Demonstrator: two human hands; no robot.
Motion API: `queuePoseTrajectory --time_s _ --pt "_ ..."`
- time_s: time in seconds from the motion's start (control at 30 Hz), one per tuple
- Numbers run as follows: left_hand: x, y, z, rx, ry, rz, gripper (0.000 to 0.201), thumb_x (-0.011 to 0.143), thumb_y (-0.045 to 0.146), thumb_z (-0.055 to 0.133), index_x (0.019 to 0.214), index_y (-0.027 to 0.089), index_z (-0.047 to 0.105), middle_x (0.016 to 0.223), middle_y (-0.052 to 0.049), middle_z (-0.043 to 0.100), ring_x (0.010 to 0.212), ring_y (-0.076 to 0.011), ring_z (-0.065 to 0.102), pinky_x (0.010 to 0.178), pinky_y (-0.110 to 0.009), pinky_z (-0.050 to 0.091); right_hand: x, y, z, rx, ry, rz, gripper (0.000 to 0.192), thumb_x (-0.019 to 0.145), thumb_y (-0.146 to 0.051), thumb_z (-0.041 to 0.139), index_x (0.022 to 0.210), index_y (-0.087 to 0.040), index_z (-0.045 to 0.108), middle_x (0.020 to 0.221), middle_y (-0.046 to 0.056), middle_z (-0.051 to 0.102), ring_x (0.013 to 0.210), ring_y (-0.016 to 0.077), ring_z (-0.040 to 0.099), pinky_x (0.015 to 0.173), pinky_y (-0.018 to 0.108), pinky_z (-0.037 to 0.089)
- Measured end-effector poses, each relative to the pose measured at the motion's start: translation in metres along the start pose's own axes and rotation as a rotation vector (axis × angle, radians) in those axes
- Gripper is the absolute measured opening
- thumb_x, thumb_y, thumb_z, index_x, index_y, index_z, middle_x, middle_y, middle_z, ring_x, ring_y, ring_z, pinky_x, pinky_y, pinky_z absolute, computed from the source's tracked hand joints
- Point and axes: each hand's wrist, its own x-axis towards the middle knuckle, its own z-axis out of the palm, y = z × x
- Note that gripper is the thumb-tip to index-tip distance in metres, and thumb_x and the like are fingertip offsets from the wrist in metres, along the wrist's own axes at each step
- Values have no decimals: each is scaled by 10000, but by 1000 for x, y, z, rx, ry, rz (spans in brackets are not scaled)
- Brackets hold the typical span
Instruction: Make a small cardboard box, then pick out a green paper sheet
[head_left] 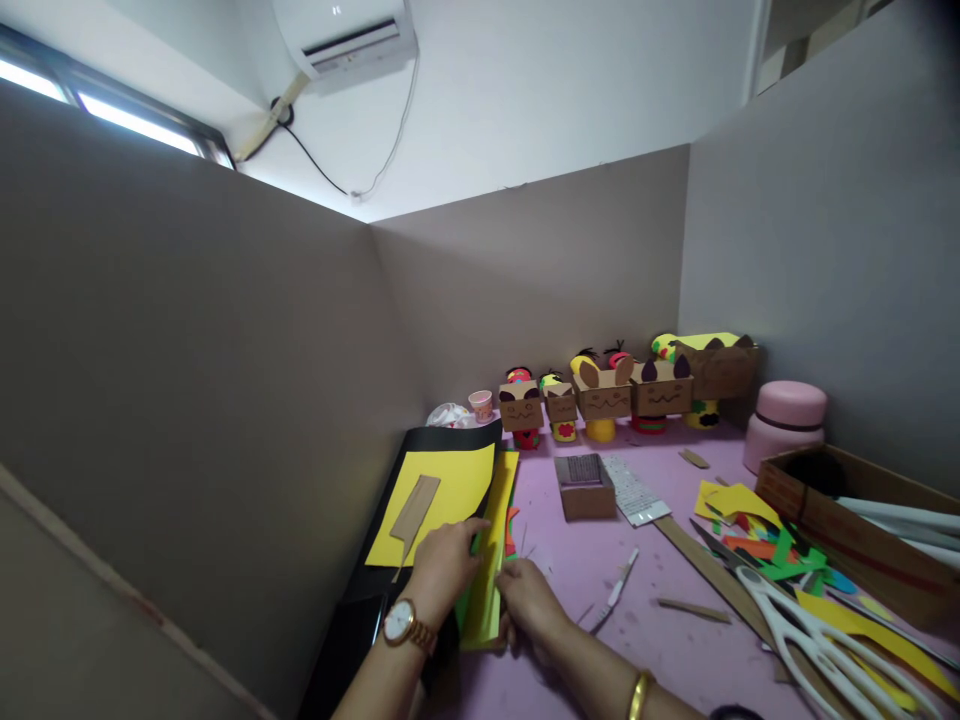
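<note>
My left hand, with a watch on its wrist, reaches over a stack of coloured paper, its fingers curled at the right edge of the upper sheets. Those are a black sheet with a yellow sheet on top, and a cardboard piece lies on them. Just to the right, my right hand has its fingers closed at the edge of another yellow sheet. Some green paper shows between the layers. Both hands' fingertips are partly hidden.
Several cardboard-faced figures line the back. A small cardboard box, a craft knife, white-handled scissors and paper scraps lie on the purple table. A pink jar and an open carton stand right.
</note>
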Motion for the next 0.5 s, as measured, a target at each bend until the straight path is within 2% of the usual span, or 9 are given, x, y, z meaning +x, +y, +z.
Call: queuePoseTrajectory --time_s 0.23,0.33,0.5 --pt "-3 11 3 62 -24 -10 520 772 405 636 1243 227 508 1053 -77 680 981 -257 627 830 -458 476 -4 -4 2 -12 -57 -13 208 905 -322 516 967 -139 593 824 4 636 607 107 602 548 265 514" --pt "-1 12 4 75 -32 -6 450 811 343 609 1234 223 513 1063 -74 673 981 -246 626 840 -459 474 -6 -3 1 5 -50 -16 208 906 -321 514 968 -138 591 826 4 635 608 107 603 547 265 515" --pt "-1 6 1 53 -11 9 418 822 220 569 1237 228 515 1098 -72 675 1004 -235 624 869 -439 459 -8 -4 1 87 -53 -79 192 914 -306 505 966 -137 580 740 -25 611 495 72 551 447 209 473"
